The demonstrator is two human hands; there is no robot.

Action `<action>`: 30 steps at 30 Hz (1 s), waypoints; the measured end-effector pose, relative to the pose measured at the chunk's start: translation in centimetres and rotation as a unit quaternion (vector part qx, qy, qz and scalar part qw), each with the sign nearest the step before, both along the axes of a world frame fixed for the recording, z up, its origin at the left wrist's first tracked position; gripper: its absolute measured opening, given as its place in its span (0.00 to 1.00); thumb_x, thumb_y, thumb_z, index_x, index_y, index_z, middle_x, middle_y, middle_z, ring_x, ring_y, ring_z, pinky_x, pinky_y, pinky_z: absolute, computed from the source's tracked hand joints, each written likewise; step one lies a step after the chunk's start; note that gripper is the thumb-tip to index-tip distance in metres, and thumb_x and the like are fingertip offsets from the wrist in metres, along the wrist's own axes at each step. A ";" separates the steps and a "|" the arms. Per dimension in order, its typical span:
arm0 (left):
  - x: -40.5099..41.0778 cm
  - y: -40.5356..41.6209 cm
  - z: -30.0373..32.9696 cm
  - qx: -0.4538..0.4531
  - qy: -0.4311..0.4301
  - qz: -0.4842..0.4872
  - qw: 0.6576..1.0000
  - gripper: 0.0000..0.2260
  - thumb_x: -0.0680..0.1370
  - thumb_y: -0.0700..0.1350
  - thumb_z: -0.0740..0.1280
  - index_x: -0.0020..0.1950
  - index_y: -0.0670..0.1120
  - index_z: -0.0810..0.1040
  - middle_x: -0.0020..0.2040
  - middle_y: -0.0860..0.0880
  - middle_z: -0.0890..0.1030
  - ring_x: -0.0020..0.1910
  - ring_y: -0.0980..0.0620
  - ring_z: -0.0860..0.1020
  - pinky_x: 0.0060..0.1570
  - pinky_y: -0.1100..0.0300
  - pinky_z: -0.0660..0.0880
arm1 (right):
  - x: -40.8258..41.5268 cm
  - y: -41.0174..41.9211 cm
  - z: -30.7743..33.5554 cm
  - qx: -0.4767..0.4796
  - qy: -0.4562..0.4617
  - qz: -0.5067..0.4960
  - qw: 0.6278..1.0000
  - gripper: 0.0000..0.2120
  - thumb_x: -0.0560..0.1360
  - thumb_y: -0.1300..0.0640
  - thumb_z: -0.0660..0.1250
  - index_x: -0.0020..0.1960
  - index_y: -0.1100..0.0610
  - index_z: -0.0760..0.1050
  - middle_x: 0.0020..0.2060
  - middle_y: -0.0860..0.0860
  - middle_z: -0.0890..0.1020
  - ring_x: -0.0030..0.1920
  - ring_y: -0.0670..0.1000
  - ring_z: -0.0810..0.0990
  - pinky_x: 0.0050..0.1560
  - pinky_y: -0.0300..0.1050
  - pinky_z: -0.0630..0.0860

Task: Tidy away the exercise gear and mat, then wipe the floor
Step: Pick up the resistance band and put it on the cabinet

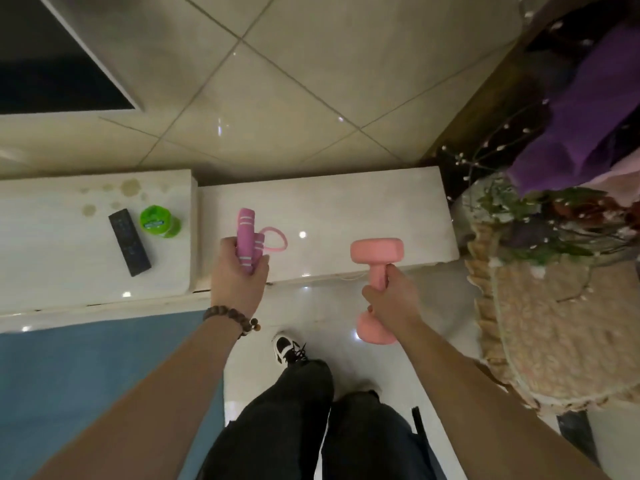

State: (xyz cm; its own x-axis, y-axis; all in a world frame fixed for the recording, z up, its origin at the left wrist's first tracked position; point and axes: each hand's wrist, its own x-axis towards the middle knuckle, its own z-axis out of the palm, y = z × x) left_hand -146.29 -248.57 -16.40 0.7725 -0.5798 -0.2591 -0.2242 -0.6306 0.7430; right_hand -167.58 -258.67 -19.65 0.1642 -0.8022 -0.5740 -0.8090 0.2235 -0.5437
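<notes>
Dumbbell [376, 261], two rope handles [246, 240]

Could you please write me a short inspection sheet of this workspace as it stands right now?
Surface: pale stone ledge, stained left section.
Job's things: pink skipping-rope handles; pink dumbbell; blue exercise mat on the floor.
Clutter: black remote control, green round tub on the ledge.
Grippers: left hand grips the handles; right hand grips the dumbbell.
Cables: pink rope loop.
Surroundings: woven basket with dried flowers, purple cloth.
</notes>
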 end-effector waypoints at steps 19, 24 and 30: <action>-4.2 -11.2 -20.2 0.033 0.053 0.027 0.998 0.12 0.75 0.40 0.70 0.50 0.49 0.69 0.36 0.52 0.76 0.31 0.57 0.73 0.29 0.68 0.64 | -2.9 -23.2 -22.4 -0.084 0.161 0.032 0.983 0.12 0.75 0.51 0.67 0.53 0.58 0.71 0.48 0.55 0.79 0.48 0.58 0.78 0.41 0.45 0.68; -5.0 -13.4 -22.8 0.029 0.042 0.042 0.998 0.12 0.75 0.39 0.70 0.50 0.49 0.68 0.35 0.53 0.75 0.30 0.57 0.72 0.26 0.70 0.65 | -1.3 -25.8 -26.5 -0.080 0.199 0.052 0.975 0.14 0.77 0.50 0.64 0.58 0.58 0.70 0.53 0.56 0.79 0.51 0.59 0.79 0.44 0.45 0.71; -5.4 -14.9 -23.6 0.020 0.031 0.046 0.998 0.12 0.74 0.39 0.70 0.51 0.49 0.68 0.35 0.53 0.75 0.30 0.54 0.75 0.29 0.66 0.66 | -0.4 -27.2 -27.3 -0.091 0.191 0.066 0.975 0.14 0.77 0.50 0.65 0.59 0.57 0.71 0.54 0.56 0.80 0.53 0.59 0.79 0.44 0.44 0.69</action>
State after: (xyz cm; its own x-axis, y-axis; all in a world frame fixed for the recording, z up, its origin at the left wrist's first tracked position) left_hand -151.71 -263.44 -40.00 0.8031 -0.4960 -0.3300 -0.1181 -0.6755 0.7279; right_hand -168.01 -285.86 -46.92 0.0746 -0.8826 -0.4642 -0.9755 0.0320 -0.2175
